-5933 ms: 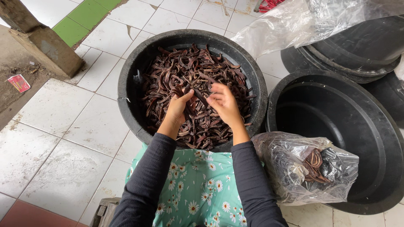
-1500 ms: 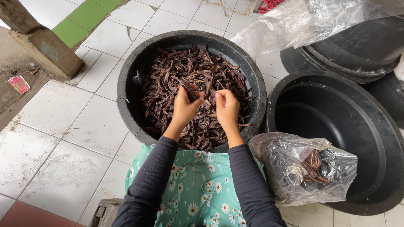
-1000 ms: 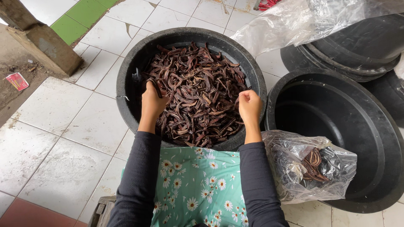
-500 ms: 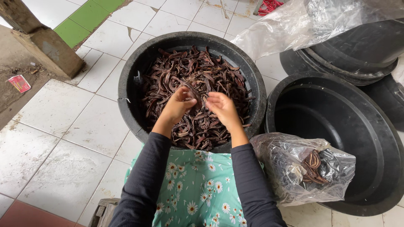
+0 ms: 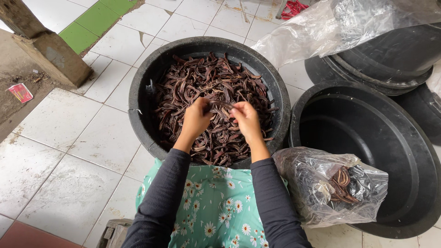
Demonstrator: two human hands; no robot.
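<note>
A black round tub on the tiled floor is filled with dark brown dried pods. Both my hands are over the middle of the heap. My left hand and my right hand each pinch an end of the same dried pod, held just above the pile. Dark sleeves cover my forearms, and a green flowered cloth lies over my lap below the tub.
An empty black tub stands to the right, with a clear plastic bag holding a few pods resting on its near rim. More stacked black tubs and a plastic sheet lie behind. A wooden post stands far left.
A second ago my hands were apart at the tub's sides; they have come together at the middle of the heap and now hold one pod between them.
</note>
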